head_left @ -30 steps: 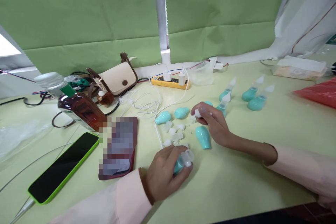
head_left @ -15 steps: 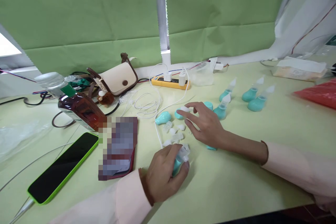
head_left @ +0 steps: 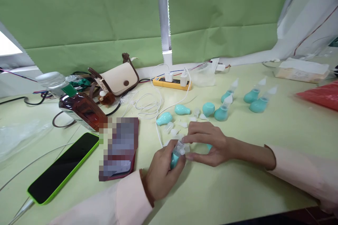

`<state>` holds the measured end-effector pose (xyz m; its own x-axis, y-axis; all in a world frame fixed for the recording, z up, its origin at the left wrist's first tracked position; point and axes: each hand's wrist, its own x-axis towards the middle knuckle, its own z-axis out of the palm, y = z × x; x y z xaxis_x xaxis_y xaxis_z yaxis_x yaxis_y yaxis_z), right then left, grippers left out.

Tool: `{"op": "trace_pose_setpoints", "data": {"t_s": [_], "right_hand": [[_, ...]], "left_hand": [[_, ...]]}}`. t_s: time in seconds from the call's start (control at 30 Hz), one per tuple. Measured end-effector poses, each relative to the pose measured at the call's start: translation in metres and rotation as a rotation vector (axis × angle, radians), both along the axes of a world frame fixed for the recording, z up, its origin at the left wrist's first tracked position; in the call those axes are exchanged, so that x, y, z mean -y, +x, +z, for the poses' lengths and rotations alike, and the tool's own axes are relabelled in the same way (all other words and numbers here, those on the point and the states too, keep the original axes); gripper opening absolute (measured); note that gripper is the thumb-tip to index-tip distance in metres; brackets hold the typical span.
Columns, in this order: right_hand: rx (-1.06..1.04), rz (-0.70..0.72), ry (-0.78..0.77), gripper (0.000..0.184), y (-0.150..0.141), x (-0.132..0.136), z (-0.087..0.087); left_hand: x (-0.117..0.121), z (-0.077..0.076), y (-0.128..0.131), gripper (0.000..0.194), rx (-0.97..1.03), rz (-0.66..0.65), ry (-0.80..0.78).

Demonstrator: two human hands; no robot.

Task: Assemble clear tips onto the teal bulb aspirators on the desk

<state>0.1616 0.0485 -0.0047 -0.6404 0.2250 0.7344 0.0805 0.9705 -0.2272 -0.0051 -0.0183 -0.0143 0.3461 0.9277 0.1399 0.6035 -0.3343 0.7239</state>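
A teal squeeze bulb [head_left: 174,160] is in my left hand [head_left: 162,170], its fingers wrapped round it. A clear plastic fitting [head_left: 180,147] with a short side spout sits at the bulb's upper end. From the right, the thumb and forefinger of my right hand [head_left: 211,142] close on this fitting; their exact contact is partly hidden. Just behind my hands lie several loose clear and white plastic pieces [head_left: 183,124]. Beyond them two teal bulbs [head_left: 182,109] lie on their sides, and another bulb [head_left: 208,109] is close by. Part of a teal piece [head_left: 209,146] shows behind my right hand.
Several bulbs with clear tips [head_left: 221,113] stand at the right. Two phones, one in a green case [head_left: 63,168], lie left, near an amber bottle [head_left: 81,110]. A cream handbag [head_left: 118,79], yellow power strip [head_left: 171,83] and white cable are behind; a red bag [head_left: 322,95] is far right.
My right hand has come back from the loose pieces and bulbs to the fitting at my left hand. The left hand has shifted slightly left, still holding the bulb.
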Motion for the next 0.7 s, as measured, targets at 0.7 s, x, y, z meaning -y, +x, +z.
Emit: {"op": "trace_pose_setpoints", "data": {"t_s": [0.7], "right_hand": [[-0.130, 0.118, -0.240, 0.011, -0.0053, 0.0017, 0.0024]], "left_hand": [[0.0014, -0.0044, -0.0031, 0.033, 0.401, 0.037, -0.096]]}}
